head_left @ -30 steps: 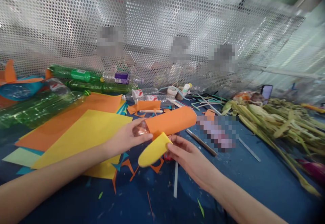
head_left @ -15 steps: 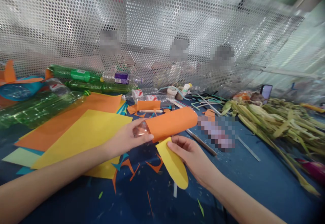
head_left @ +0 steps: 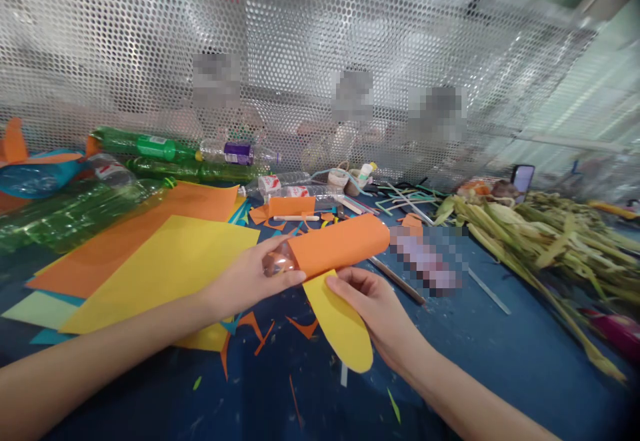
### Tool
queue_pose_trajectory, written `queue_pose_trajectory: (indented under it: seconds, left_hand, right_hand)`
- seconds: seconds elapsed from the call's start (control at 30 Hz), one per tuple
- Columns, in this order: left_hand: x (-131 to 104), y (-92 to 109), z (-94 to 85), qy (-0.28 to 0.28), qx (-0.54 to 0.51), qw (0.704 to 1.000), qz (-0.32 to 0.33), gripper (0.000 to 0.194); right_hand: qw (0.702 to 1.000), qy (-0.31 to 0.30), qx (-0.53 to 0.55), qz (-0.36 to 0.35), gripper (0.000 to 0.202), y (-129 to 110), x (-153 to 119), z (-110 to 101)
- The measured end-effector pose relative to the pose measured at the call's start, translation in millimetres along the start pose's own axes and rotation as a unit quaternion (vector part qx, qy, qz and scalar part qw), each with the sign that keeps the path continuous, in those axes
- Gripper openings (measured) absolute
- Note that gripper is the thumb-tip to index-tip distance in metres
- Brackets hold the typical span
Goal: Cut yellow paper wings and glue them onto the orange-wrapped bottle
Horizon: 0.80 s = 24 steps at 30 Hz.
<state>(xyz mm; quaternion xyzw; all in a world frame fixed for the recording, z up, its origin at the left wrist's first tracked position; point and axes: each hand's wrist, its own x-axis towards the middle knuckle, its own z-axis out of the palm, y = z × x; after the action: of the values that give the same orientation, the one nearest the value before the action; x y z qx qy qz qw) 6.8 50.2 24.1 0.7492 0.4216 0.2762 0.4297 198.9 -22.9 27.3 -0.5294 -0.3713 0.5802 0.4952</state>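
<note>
A clear plastic bottle (head_left: pixel 283 260) wrapped in orange paper (head_left: pixel 343 243) is held above the table, lying roughly sideways. My left hand (head_left: pixel 260 271) is closed around its bare clear end. Below the wrap, my right hand (head_left: pixel 363 294) pinches a yellow paper strip (head_left: pixel 343 327) with a rounded lower end. The strip's upper edge meets the underside of the orange wrap; whether it is stuck there I cannot tell. Orange paper scraps (head_left: pixel 303 327) lie on the table under both hands.
Yellow sheets (head_left: pixel 175 267) and orange sheets (head_left: pixel 125 247) are stacked at left. Green bottles (head_left: pixel 75 214) lie behind them, before a perforated metal screen (head_left: pixel 300 41). Dry corn husks (head_left: pixel 540 241) are heaped at right. A stick (head_left: pixel 397 279) lies beyond my right hand.
The yellow strip has shifted slightly left and up against the orange wrap, its face turned more toward me. My left hand keeps its hold on the bottle.
</note>
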Motion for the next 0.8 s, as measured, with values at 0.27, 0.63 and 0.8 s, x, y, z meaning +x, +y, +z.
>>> queue_pose_trajectory:
  seconds: [0.27,0.63,0.8]
  left_hand:
    - [0.5,-3.2,1.0,-0.006,-0.030,0.999,0.009,0.066]
    - [1.1,-6.8,3.4,-0.015,-0.070,0.997,0.026,0.060]
    - [0.9,-7.9,4.2,-0.007,-0.079,0.996,0.032,0.062]
  right_hand:
    - [1.000,0.006,0.013,-0.001,0.028,-0.7,0.5,0.3]
    - [0.999,-0.010,0.030,0.009,0.026,0.9,3.0,-3.1]
    - [0.999,-0.003,0.034,0.003,0.025,2.1,4.4,-2.5]
